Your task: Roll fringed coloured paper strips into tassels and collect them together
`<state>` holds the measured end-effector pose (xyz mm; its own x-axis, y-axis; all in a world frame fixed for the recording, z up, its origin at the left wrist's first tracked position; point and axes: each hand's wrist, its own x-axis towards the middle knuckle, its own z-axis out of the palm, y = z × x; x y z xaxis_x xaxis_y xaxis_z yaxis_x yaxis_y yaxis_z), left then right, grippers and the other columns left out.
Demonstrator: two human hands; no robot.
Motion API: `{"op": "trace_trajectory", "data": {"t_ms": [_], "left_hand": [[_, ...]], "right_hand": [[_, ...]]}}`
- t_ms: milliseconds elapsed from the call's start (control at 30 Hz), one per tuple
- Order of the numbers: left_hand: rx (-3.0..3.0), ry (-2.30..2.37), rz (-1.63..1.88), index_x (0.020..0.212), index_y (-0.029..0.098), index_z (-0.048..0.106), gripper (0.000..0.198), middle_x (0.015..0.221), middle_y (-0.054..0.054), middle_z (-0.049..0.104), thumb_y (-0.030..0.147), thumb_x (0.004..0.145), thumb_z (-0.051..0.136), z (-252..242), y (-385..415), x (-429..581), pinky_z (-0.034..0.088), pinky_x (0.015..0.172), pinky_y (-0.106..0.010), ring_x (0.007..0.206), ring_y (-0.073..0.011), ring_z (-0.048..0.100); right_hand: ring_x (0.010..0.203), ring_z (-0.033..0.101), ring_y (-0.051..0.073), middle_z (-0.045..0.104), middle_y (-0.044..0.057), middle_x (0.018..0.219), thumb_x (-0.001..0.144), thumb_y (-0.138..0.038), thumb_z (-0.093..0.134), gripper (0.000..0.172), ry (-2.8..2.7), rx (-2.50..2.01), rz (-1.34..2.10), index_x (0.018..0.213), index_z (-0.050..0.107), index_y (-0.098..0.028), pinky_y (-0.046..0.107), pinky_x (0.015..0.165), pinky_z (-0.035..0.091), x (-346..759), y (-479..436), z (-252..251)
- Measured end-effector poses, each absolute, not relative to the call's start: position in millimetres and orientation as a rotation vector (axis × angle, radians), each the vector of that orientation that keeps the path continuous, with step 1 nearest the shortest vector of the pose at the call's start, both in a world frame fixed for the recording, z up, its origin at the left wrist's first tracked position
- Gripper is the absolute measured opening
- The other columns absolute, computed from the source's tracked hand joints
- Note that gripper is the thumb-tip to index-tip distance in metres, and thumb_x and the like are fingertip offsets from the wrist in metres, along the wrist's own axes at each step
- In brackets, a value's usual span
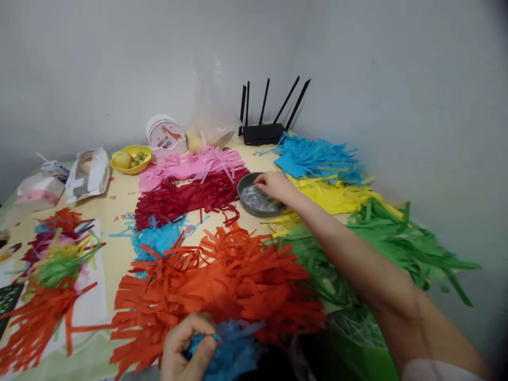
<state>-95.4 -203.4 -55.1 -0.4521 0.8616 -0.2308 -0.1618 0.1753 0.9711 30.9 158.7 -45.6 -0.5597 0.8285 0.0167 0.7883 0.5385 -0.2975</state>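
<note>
At the bottom edge my left hand point(190, 346) pinches a bunch of blue fringed paper point(234, 349) between thumb and fingers. My right hand point(273, 186) reaches out to a round grey dish point(260, 212), its fingertips pressed together over the inside. Small clear, shiny bits lie in that dish, too small to name. Whatever the right fingertips pinch, if anything, is hidden. Between the hands spreads a large pile of orange fringed paper point(214, 280). Yellow fringed paper point(333, 194) lies beneath my right forearm, and green fringed paper point(400, 241) lies to its right.
Dark red point(182, 198), pink point(190, 165) and blue fringed strips point(317, 156) lie farther back. A multicoloured fringed bundle point(59, 264) rests at left. Along the wall stand a black router point(262, 134), a yellow fruit bowl point(137, 168), a giraffe-printed holder point(166, 138) and a white packet point(88, 174).
</note>
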Motion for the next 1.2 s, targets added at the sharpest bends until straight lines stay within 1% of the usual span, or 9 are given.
{"op": "trace_trajectory", "data": {"t_ms": [100, 267, 467, 700, 800, 900, 967, 1033, 1200], "left_hand": [[0.700, 1.518, 1.379, 0.061, 0.014, 0.062, 0.053, 0.058, 0.000, 0.051, 0.065, 0.076, 0.072, -61.8, -204.1, -96.2, 0.034, 0.059, -0.023, 0.059, -0.0114, 0.045], [0.685, 1.515, 1.330, 0.063, 0.014, 0.062, 0.054, 0.060, -0.001, 0.051, 0.065, 0.076, 0.071, -63.0, -203.4, -96.1, 0.034, 0.060, -0.023, 0.061, -0.0116, 0.044], [0.691, 1.533, 1.312, 0.065, 0.014, 0.064, 0.052, 0.063, -0.001, 0.054, 0.064, 0.075, 0.073, -58.1, -203.7, -95.4, 0.036, 0.063, -0.022, 0.063, -0.0122, 0.045], [0.740, 1.554, 1.266, 0.068, 0.014, 0.064, 0.048, 0.064, -0.001, 0.055, 0.060, 0.079, 0.070, -62.6, -211.5, -100.4, 0.037, 0.061, -0.021, 0.062, -0.0118, 0.047], [0.792, 1.540, 1.257, 0.069, 0.014, 0.064, 0.045, 0.064, -0.001, 0.056, 0.057, 0.082, 0.068, -63.2, -213.6, -101.1, 0.037, 0.061, -0.021, 0.062, -0.0119, 0.047], [0.768, 1.520, 1.302, 0.068, 0.014, 0.063, 0.045, 0.063, 0.000, 0.054, 0.056, 0.081, 0.068, -62.4, -215.1, -99.3, 0.036, 0.060, -0.021, 0.061, -0.0113, 0.045], [0.710, 1.494, 1.335, 0.068, 0.014, 0.061, 0.045, 0.061, 0.001, 0.052, 0.057, 0.080, 0.069, -62.8, -216.3, -98.3, 0.035, 0.057, -0.021, 0.058, -0.0103, 0.042], [0.647, 1.465, 1.377, 0.068, 0.015, 0.060, 0.046, 0.060, 0.002, 0.050, 0.058, 0.078, 0.071, -64.5, -218.2, -98.2, 0.033, 0.055, -0.021, 0.056, -0.0093, 0.040], [0.596, 1.403, 1.435, 0.071, 0.014, 0.059, 0.045, 0.061, 0.003, 0.050, 0.057, 0.079, 0.071, -71.4, -225.9, -99.4, 0.030, 0.054, -0.020, 0.055, -0.0075, 0.037]], "right_hand": [[0.107, 0.069, 0.025, 0.075, 0.017, 0.112, 0.091, -0.012, 0.059, 0.021, -2.695, -1.408, 0.346, 0.104, 0.075, -0.009, 0.035, 0.096, 0.049, 20.2, 189.3, -75.2], [0.101, 0.068, 0.020, 0.073, 0.008, 0.105, 0.095, -0.029, 0.062, 0.019, -2.774, -1.420, 0.291, 0.100, 0.070, -0.012, 0.043, 0.096, 0.050, 14.8, 193.9, -97.6], [0.091, 0.067, 0.023, 0.075, 0.012, 0.097, 0.085, -0.014, 0.062, 0.012, -2.744, -1.387, 0.285, 0.094, 0.069, -0.014, 0.030, 0.081, 0.044, 20.9, 190.9, -95.2], [0.081, 0.066, 0.024, 0.073, 0.013, 0.085, 0.082, -0.016, 0.058, 0.012, -2.460, -1.429, 0.390, 0.091, 0.065, -0.013, 0.030, 0.073, 0.044, 40.7, 175.2, -75.3], [0.072, 0.068, 0.021, 0.073, 0.008, 0.076, 0.084, -0.015, 0.051, 0.018, -2.303, -1.346, 0.587, 0.099, 0.061, -0.016, 0.030, 0.069, 0.049, 51.6, 155.0, -61.2], [0.066, 0.069, 0.018, 0.075, 0.006, 0.079, 0.091, -0.024, 0.048, 0.015, -2.156, -1.153, 0.889, 0.101, 0.057, -0.020, 0.029, 0.065, 0.055, 59.0, 113.0, -52.4], [0.066, 0.071, 0.018, 0.077, 0.006, 0.083, 0.092, -0.035, 0.055, 0.014, -1.991, -0.965, 1.161, 0.096, 0.057, -0.022, 0.030, 0.063, 0.058, 60.8, 71.5, -51.0], [0.064, 0.072, 0.018, 0.078, 0.006, 0.083, 0.088, -0.043, 0.064, 0.023, -1.807, -0.800, 1.426, 0.096, 0.058, -0.023, 0.030, 0.059, 0.059, 59.8, 24.0, -52.2], [0.067, 0.073, 0.016, 0.079, 0.005, 0.084, 0.090, -0.042, 0.067, 0.023, -1.613, -0.718, 1.689, 0.095, 0.060, -0.021, 0.030, 0.064, 0.061, 45.3, -74.8, -59.8]]}}
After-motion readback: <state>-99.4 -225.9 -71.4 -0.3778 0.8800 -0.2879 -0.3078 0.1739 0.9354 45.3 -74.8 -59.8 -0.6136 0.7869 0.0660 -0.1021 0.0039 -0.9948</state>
